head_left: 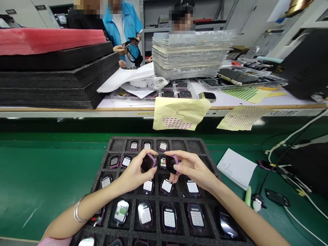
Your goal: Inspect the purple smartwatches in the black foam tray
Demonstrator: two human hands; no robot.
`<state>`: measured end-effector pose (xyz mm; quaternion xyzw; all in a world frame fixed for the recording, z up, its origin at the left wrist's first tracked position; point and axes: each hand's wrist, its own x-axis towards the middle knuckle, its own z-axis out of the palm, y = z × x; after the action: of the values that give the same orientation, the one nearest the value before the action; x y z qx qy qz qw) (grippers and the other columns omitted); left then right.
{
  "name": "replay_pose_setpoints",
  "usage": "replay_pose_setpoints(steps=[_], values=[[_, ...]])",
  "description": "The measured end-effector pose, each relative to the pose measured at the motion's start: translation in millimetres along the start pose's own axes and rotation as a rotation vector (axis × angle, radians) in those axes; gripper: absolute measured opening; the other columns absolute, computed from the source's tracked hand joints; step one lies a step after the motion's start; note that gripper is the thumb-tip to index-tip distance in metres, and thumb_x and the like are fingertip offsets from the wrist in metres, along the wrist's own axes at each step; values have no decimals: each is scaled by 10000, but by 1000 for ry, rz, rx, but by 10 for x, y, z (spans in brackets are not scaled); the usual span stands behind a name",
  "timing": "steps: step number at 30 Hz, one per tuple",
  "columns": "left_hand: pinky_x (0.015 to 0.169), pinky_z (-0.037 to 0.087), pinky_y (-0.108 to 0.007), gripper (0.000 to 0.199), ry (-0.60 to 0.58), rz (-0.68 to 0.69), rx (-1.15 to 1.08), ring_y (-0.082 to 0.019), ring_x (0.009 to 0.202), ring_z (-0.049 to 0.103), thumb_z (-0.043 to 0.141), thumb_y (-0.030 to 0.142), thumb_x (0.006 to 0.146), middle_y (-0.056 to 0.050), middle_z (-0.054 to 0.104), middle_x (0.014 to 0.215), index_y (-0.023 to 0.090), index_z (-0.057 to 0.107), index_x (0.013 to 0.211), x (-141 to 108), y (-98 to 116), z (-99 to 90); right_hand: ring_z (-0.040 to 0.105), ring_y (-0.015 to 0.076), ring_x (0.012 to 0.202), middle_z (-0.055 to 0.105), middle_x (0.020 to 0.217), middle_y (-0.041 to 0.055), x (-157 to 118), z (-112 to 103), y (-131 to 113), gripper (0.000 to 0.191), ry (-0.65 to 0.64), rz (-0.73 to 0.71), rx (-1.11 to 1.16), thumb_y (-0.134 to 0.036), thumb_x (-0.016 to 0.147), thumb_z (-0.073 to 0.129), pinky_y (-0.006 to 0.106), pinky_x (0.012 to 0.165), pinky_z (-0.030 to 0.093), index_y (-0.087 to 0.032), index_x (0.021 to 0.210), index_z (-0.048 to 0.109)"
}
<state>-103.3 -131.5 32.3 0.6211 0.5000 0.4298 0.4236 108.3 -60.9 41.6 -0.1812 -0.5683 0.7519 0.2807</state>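
A black foam tray (175,141) lies on the green bench, and in its compartments sit several purple-rimmed smartwatch bodies without straps, many with lit white screens. My left hand (135,171) grips one smartwatch body (147,163) by its edges, its screen dark. Between the fingers and thumb of my right hand (192,167) is another dark-screened smartwatch body (171,164). Both are held above the tray, close together but apart. Beneath my right fingertips a lit smartwatch body (166,185) rests in its compartment.
Right of the tray lie a notepad (237,167), a black device (277,197) and cables. Along the back runs a shelf (123,108) bearing black foam sheets (51,82), stacked plastic trays (189,56) and papers. People stand behind it, one in a blue shirt (132,20).
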Motion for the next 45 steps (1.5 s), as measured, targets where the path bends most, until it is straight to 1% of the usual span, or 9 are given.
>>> replay_pose_setpoints(steps=[3, 8, 13, 17, 24, 32, 37, 40, 45], values=[[849, 453, -300, 351, 18, 14, 26, -211, 1029, 554, 571, 195, 818, -60, 598, 1083, 199, 491, 1161, 4, 9, -13, 719, 210, 607, 713, 787, 69, 2, 3, -12, 389, -4, 13, 15, -239, 836, 701, 313, 559, 598, -125, 1195, 605], [873, 438, -299, 298, 5, 30, 116, -203, 1028, 553, 544, 189, 826, -48, 608, 1075, 201, 509, 1121, 10, 33, -52, 712, 212, 575, 725, 667, 71, -13, -18, -27, 394, -2, 45, -42, -243, 845, 693, 310, 566, 587, -104, 1203, 605], [866, 448, -292, 359, -28, 36, 137, -205, 1049, 557, 558, 213, 826, -55, 604, 1140, 206, 486, 1178, 5, 36, -59, 706, 209, 574, 724, 680, 69, -11, -36, -16, 375, 16, 18, -29, -249, 848, 684, 308, 553, 582, -119, 1190, 603], [894, 440, -302, 335, -9, 37, 157, -217, 1093, 544, 568, 210, 815, -56, 608, 1138, 203, 504, 1144, -2, 23, -57, 696, 187, 561, 717, 647, 66, -15, -55, 0, 347, -3, 41, -71, -223, 867, 660, 278, 552, 572, -117, 1192, 603], [869, 445, -293, 310, -20, 71, 140, -194, 990, 570, 578, 204, 799, -43, 620, 1055, 199, 521, 1103, 7, 43, -55, 677, 176, 531, 700, 658, 56, -8, -42, -7, 334, 52, 15, -45, -226, 854, 668, 267, 512, 568, -121, 1166, 613], [727, 433, -229, 321, 111, 28, 56, -134, 800, 551, 538, 114, 777, 0, 587, 910, 201, 518, 1086, 22, 67, -107, 679, 186, 525, 688, 626, 42, 15, -60, 1, 339, 67, -16, -39, -231, 838, 685, 267, 501, 561, -131, 1156, 621], [726, 426, -231, 344, 155, 24, 48, -135, 799, 548, 553, 126, 772, 6, 578, 907, 210, 524, 1104, 23, 45, -134, 671, 180, 522, 697, 631, 53, -14, -31, -19, 337, 94, 6, -79, -220, 839, 680, 269, 504, 552, -122, 1157, 625], [748, 427, -235, 306, 141, 32, 50, -137, 815, 545, 550, 112, 770, 6, 572, 897, 205, 528, 1060, 20, 41, -138, 671, 183, 523, 698, 625, 52, -24, -22, -32, 335, 92, 7, -84, -212, 835, 679, 270, 502, 550, -120, 1153, 631], [654, 415, -223, 338, 137, 10, 51, -133, 762, 527, 555, 150, 796, 4, 560, 886, 209, 507, 1125, 16, 53, -139, 669, 177, 520, 696, 619, 46, -26, -25, -28, 342, 98, 1, -78, -204, 833, 678, 262, 501, 544, -125, 1162, 627]])
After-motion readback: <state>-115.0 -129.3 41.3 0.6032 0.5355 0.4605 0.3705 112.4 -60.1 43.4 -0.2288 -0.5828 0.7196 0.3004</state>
